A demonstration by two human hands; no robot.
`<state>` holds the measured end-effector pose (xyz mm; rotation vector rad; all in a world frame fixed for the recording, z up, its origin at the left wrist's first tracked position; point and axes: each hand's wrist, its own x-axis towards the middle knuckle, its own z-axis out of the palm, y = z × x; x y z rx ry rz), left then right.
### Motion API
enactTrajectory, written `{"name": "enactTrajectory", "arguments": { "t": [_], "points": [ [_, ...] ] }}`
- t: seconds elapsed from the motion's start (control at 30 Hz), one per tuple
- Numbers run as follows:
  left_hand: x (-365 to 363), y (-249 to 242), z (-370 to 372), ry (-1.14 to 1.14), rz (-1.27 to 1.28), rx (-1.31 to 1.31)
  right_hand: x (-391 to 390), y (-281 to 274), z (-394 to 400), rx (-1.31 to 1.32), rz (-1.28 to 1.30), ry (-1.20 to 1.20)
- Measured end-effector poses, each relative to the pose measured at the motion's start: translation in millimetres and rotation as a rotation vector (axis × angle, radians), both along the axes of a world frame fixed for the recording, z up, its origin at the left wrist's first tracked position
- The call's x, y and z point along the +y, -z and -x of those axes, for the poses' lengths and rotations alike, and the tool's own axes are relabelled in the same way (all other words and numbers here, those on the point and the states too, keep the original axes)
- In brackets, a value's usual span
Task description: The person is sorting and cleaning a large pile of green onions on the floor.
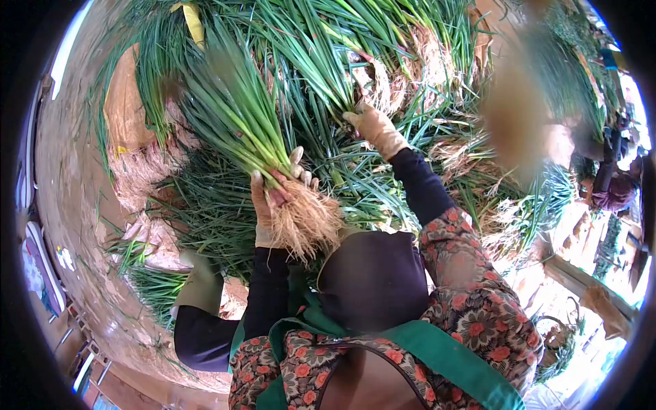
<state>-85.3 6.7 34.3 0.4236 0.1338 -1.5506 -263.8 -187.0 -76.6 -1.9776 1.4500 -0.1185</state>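
Note:
My left hand [261, 212], in a pale glove, is closed around the lower stems of a bunch of spring onions [256, 133]. Its green leaves point up and away, and its pale root tangle [304, 215] hangs toward me. Further forward, my right hand [376, 128], gloved too, has its fingers closed at the base of some spring onion stems [335, 85] in the pile. Its fingertips are partly hidden among the leaves. Loose green leaves [219, 198] lie thickly beneath both hands.
Rooted bundles [434, 65] lie at the back, beside brown wrapping [126, 102] on the left. More roots and greens [506, 219] spread to the right. A dark sleeve with a beige end [201, 335] shows at lower left. Another person [615, 188] is at far right. Blurry smudges cover parts.

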Motion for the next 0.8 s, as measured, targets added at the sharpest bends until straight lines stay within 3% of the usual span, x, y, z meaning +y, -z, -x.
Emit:
{"name": "enactTrajectory", "arguments": {
  "t": [0.07,0.1,0.17,0.23,0.3,0.33,0.43,0.47,0.53,0.6,0.7,0.77,0.8],
  "points": [
    [1.2,0.5,-0.9,0.024,-0.001,0.035,-8.3,-8.1,-17.2,-0.122,-0.032,0.058],
    [1.6,-10.2,-0.9,0.01,-0.157,-0.053,-2.5,-30.4,-28.8,-0.192,-0.012,0.022],
    [0.1,-1.8,-4.9,0.048,-0.151,-0.107,9.4,-78.1,-53.2,-0.331,0.021,-0.058],
    [0.1,7.7,-8.4,0.038,-0.186,-0.196,34.4,-96.6,-69.6,-0.266,0.107,-0.298],
    [9.5,42.2,-21.3,0.105,-0.154,-0.369,59.1,-97.1,-79.1,-0.291,0.01,-0.315],
    [8.7,43.9,-21.2,0.094,-0.134,-0.296,61.1,-85.4,-79.5,-0.285,-0.06,-0.28],
    [10.9,32.3,-15.4,-0.08,-0.191,-0.225,71.7,-51.3,-66.3,-0.421,0.055,-0.219],
    [11.1,15.8,-9.6,-0.148,-0.234,-0.217,73.5,-36.9,-58.9,-0.262,-0.041,-0.195],
    [16.2,7.4,-10.5,-0.128,-0.214,-0.191,73.3,-31.8,-50.5,-0.289,-0.09,-0.558],
    [27.1,5.7,-11.8,-0.088,-0.164,-0.131,76.0,-55.7,-33.4,-0.161,-0.457,-0.65],
    [19.3,1.7,-10.5,-0.062,-0.064,-0.08,53.2,-28.2,-2.5,-0.359,-0.066,-0.097],
    [19.9,6.6,-11.7,-0.01,0.02,-0.019,30.8,-28.6,11.1,-0.216,-0.004,0.033],
    [17.8,7.8,-15.7,0.061,0.09,0.044,24.5,-27.3,13.6,0.216,-0.041,-0.08]
  ]
}}
